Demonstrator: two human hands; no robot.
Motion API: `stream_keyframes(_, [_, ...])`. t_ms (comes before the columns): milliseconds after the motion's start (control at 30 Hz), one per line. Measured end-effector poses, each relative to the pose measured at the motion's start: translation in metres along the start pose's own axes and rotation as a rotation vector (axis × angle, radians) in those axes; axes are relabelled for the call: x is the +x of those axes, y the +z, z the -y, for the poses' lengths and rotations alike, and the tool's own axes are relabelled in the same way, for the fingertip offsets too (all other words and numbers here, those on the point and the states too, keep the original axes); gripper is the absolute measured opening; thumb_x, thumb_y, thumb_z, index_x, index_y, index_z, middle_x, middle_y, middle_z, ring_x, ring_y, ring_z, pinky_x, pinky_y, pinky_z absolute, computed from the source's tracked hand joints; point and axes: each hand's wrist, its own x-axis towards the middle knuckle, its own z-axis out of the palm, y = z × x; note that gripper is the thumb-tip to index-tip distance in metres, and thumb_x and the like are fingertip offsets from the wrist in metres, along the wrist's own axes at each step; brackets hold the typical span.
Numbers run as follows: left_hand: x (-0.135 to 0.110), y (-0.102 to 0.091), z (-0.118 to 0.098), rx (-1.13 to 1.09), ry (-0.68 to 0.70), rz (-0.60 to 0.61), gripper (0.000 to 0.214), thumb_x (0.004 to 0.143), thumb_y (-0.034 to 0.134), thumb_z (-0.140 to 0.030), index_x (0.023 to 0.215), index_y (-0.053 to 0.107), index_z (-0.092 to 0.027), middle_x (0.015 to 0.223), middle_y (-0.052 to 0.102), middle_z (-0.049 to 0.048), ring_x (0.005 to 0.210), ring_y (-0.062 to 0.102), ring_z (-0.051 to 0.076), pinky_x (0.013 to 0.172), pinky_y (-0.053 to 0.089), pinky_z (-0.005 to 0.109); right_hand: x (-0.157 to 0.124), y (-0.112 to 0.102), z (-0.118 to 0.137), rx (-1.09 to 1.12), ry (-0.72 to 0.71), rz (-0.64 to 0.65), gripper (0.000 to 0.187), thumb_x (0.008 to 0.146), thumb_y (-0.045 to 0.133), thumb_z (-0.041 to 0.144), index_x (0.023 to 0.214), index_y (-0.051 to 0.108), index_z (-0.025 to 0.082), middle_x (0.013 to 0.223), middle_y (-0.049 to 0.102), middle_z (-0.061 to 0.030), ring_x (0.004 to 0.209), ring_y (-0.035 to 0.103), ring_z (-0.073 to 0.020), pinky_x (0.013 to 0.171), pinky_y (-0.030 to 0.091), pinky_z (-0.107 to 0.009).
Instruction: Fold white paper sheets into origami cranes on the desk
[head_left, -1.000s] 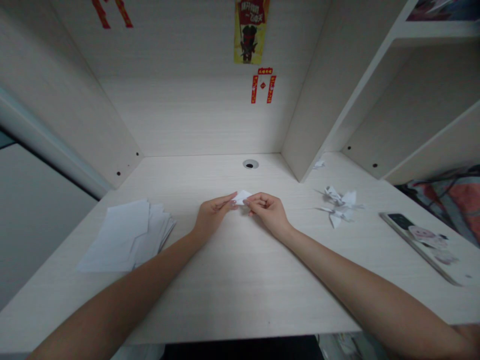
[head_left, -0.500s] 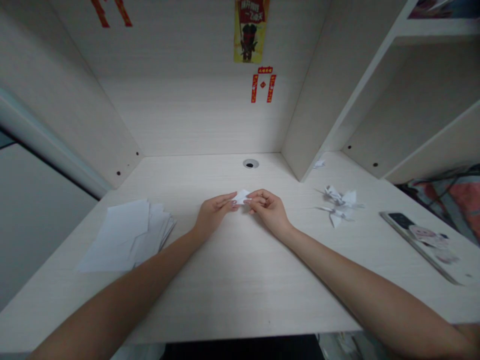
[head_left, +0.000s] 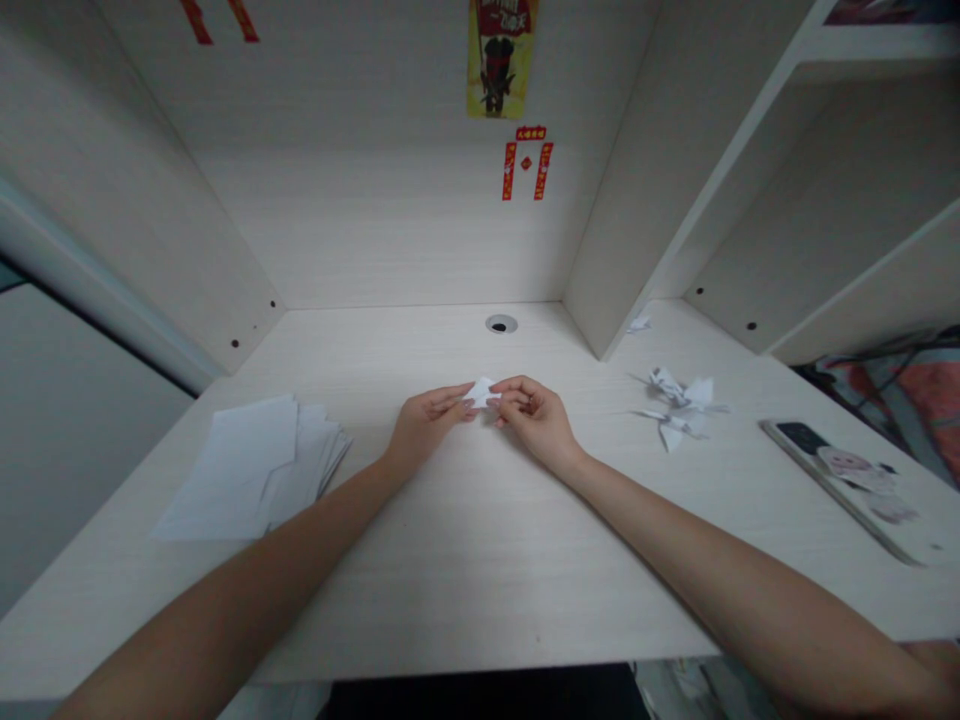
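A small folded white paper piece (head_left: pixel 481 392) lies at the middle of the pale wooden desk (head_left: pixel 465 560). My left hand (head_left: pixel 424 424) pinches its left side with thumb and fingers. From the right, my right hand (head_left: pixel 534 417) grips the same paper, fingers curled over its edge. Most of the paper is hidden by my fingers.
A loose stack of white paper sheets (head_left: pixel 259 468) lies at the left. Folded white paper cranes (head_left: pixel 677 407) sit at the right, and a phone with a cartoon case (head_left: pixel 855 485) lies further right. A cable hole (head_left: pixel 501 323) is at the back, a shelf divider (head_left: pixel 637 190) at the right.
My right hand's fingers have shifted slightly over the paper, closer to my left hand. The view has tilted down a little.
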Motion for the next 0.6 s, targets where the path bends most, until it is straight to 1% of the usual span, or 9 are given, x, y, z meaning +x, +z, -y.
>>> stream_keyframes(67, [-0.001,0.000,0.000,0.031,0.014,0.036,0.046,0.068,0.069,-0.036,0.108,0.065,-0.014,0.090,0.072,0.0069,0.077,0.066,0.017,0.069,0.050,0.024,-0.002,0.000,0.001,-0.063,-0.039,0.016,0.024,0.075,0.063,0.035,0.091,0.061,0.018,0.072,0.064,-0.0025,0.059,0.059,-0.0129,0.056,0.049,-0.026])
stream_keyframes(133, [-0.002,0.000,0.000,0.072,0.009,0.061,0.040,0.068,0.069,-0.036,0.102,0.068,-0.015,0.086,0.072,0.0054,0.073,0.066,0.016,0.064,0.048,0.023,-0.003,0.001,0.002,-0.123,-0.083,0.031,0.022,0.077,0.061,0.034,0.093,0.061,0.019,0.076,0.065,-0.0036,0.062,0.061,-0.0138,0.058,0.050,-0.027])
stream_keyframes(233, [-0.002,0.000,-0.002,0.124,-0.034,0.041,0.030,0.068,0.068,-0.036,0.088,0.072,-0.014,0.079,0.072,0.0042,0.068,0.065,0.015,0.061,0.048,0.022,-0.006,0.001,0.005,-0.172,-0.138,0.036,0.022,0.078,0.059,0.033,0.096,0.060,0.020,0.079,0.066,-0.0041,0.065,0.062,-0.0149,0.060,0.049,-0.028])
stream_keyframes(333, [0.000,0.000,-0.002,0.128,-0.048,0.015,0.026,0.067,0.068,-0.037,0.078,0.072,-0.014,0.074,0.072,0.0049,0.067,0.065,0.015,0.064,0.050,0.023,-0.007,0.002,0.008,-0.167,-0.163,0.032,0.026,0.079,0.058,0.032,0.102,0.056,0.021,0.078,0.066,-0.0030,0.064,0.062,-0.0149,0.061,0.049,-0.028])
stream_keyframes(467, [0.003,0.000,0.001,0.106,-0.061,0.010,0.027,0.067,0.067,-0.039,0.076,0.070,-0.013,0.072,0.072,0.0065,0.065,0.065,0.015,0.066,0.051,0.025,-0.006,0.002,0.011,-0.147,-0.159,0.016,0.033,0.079,0.058,0.032,0.109,0.051,0.022,0.081,0.067,-0.0026,0.061,0.061,-0.0134,0.061,0.048,-0.028])
stream_keyframes(600, [0.004,0.000,0.003,0.124,-0.060,0.009,0.029,0.069,0.066,-0.040,0.078,0.070,-0.013,0.073,0.072,0.0070,0.064,0.066,0.015,0.067,0.052,0.026,-0.004,0.002,0.010,-0.135,-0.137,-0.004,0.031,0.078,0.059,0.033,0.105,0.052,0.021,0.072,0.064,-0.0008,0.062,0.060,-0.0135,0.062,0.047,-0.027])
